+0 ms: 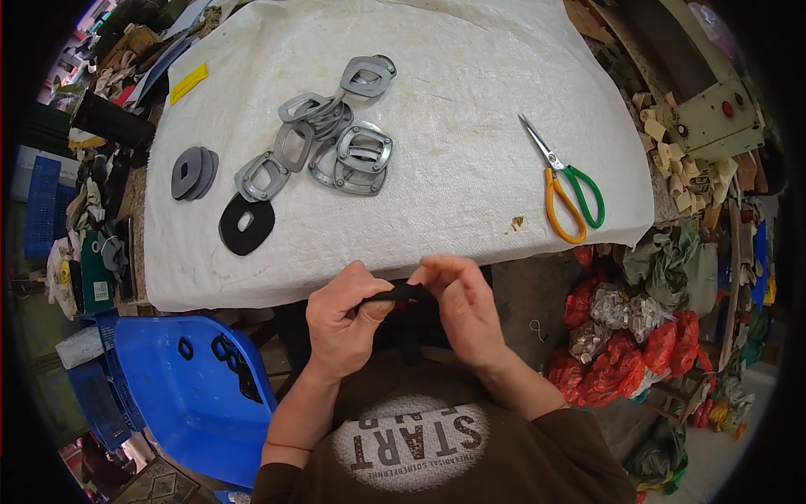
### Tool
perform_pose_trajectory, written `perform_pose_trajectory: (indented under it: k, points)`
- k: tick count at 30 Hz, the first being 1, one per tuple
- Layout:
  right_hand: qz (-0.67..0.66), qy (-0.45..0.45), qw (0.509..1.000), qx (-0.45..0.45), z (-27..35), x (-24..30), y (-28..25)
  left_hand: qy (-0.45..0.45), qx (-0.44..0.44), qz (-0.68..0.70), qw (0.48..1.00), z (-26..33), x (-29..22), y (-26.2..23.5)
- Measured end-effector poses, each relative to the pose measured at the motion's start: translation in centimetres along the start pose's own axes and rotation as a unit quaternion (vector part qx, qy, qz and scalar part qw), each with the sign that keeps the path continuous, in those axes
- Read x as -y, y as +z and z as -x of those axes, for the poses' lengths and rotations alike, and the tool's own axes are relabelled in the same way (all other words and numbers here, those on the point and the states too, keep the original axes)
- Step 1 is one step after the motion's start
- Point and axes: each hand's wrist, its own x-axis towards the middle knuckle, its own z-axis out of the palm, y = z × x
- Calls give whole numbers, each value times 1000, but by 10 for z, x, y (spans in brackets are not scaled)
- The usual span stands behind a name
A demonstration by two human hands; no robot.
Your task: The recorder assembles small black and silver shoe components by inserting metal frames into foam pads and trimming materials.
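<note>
Close to my body, just off the table's near edge, my left hand (346,319) pinches a thin black pad (405,292) between thumb and fingers. My right hand (463,309) grips the pad's other side with curled fingers. The pad appears nearly edge-on, so its full outline is hidden. On the table lies a similar black pad (247,225) with a slot in its middle. Several grey metal frames (363,156) with rounded corners are heaped beyond it. A small stack of grey pads (193,173) sits at the left.
Scissors (561,181) with orange and green handles lie on the white-covered table (453,160). A yellow strip (188,84) is at the far left. Below left stands a blue tub (193,412) holding black rings. Red bags (617,353) of clear parts are at the right.
</note>
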Motion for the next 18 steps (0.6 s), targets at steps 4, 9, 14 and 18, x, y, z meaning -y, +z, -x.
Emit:
perform_pose_trajectory:
  k: [4,9,14,18]
  points:
    - [36,47,991,120,-16,6,-24,-1,57,-23,998,-2,-3,-5]
    - [25,28,990,139,-14,12,-20,-12,68,-31,997,-1,-3,-4]
    - [-75,12,995,62,-7,2,-7,-21,49,-19,998,2,-1,1]
    - [-182,96,977,58,-6,-1,-6,-17,36,-13,999,3,-1,3]
